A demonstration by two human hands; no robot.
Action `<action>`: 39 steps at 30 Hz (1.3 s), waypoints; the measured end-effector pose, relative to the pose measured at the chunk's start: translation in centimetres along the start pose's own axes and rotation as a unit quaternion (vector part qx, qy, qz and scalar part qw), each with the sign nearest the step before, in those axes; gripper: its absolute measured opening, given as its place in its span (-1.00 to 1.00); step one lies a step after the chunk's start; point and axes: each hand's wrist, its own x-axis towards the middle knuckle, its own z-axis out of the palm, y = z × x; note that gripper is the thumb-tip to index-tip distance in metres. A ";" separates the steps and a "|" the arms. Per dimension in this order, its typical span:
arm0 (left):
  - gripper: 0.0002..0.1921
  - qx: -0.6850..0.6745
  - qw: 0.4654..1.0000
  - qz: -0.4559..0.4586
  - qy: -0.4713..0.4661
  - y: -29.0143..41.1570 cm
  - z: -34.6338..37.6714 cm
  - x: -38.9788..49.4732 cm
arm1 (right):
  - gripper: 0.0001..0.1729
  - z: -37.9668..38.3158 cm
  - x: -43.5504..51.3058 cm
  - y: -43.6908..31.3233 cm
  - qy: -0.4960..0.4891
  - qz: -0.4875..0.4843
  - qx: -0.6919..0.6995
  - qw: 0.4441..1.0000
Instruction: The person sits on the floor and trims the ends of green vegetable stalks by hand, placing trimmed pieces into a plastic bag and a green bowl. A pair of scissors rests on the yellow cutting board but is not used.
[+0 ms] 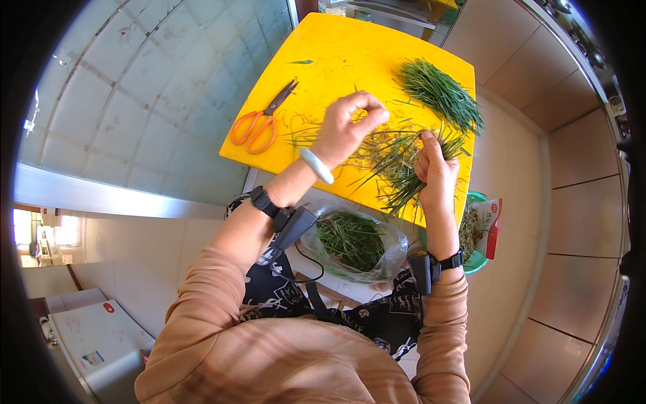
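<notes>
My right hand (pixel 436 169) grips a loose bunch of chives (pixel 404 189) over the right side of a yellow tabletop (pixel 328 45). Their green blades hang down left past the hand, and the cut-looking ends stick out to its right. To the left, my left hand (pixel 356 118) hovers with thumb and forefinger pinched together; nothing shows between them. Below it, dry trimmings and loose blades (pixel 376 149) litter the table. A neat pile of chives (pixel 439 93) lies at the far right edge. Scissors with orange handles (pixel 265 118) rest at the left.
Below the table's near edge, a clear plastic bag (pixel 396 247) holds more chives (pixel 351 240). At the right, a green basin (pixel 477 265) contains plant waste and a red-and-white packet (pixel 489 227) bearing writing. A frosted glass panel (pixel 166 101) stands left; cabinets (pixel 580 217) line the right.
</notes>
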 end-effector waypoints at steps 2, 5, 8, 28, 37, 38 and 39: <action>-0.80 -0.059 0.997 -0.038 0.030 -0.6 -0.7 0.4 | -0.92 -0.7 0.3 -0.5 0.004 0.002 0.025 1.000; -0.74 -0.097 0.992 -0.060 0.055 -0.8 -2.0 0.9 | -0.90 -1.7 0.7 -1.0 -0.008 0.002 0.059 0.998; -0.74 -0.055 0.989 -0.119 0.071 -1.2 -3.1 1.1 | -0.89 -2.5 1.0 -1.2 -0.015 -0.003 0.069 0.998; -0.71 -0.180 0.945 -0.192 -0.192 -0.5 1.9 -0.9 | -0.82 -1.3 1.1 -0.9 0.106 -0.055 -0.019 0.993; -0.65 -0.195 0.946 -0.193 -0.170 -0.1 0.9 -0.5 | -0.86 -2.1 1.2 1.1 0.050 -0.198 -0.187 0.961; -0.66 -0.196 0.944 -0.198 -0.179 -0.3 0.9 -0.5 | -0.85 -2.0 1.0 1.0 0.041 -0.237 -0.215 0.947; -0.67 -0.197 0.941 -0.203 -0.187 -0.4 0.9 -0.5 | -0.83 -1.7 0.8 0.7 0.031 -0.275 -0.242 0.930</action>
